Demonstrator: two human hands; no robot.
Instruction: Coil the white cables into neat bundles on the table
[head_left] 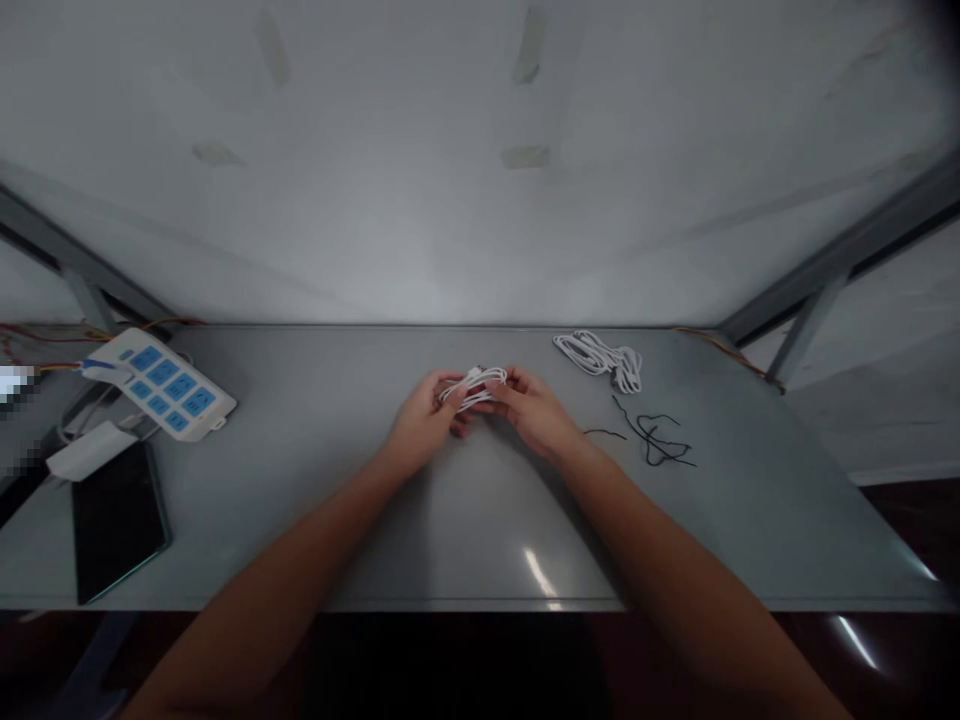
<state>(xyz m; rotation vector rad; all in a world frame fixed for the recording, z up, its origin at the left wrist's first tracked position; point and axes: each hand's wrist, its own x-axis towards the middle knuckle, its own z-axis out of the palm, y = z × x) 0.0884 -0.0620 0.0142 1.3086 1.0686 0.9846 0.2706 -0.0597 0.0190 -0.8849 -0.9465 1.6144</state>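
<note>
Fingers (517, 388) grip one of two white cables (475, 384).

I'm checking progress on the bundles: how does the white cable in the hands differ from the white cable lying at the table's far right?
The held cable is pinched between the left hand and right hand; the loose cable lies on the table, untouched. The held cable looks shorter and tighter; the loose cable stretches longer. Both are white, looped bundles.

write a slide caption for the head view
Left hand and right hand hold a coiled white cable over a grey table, a second cable bundle to the right.
</note>
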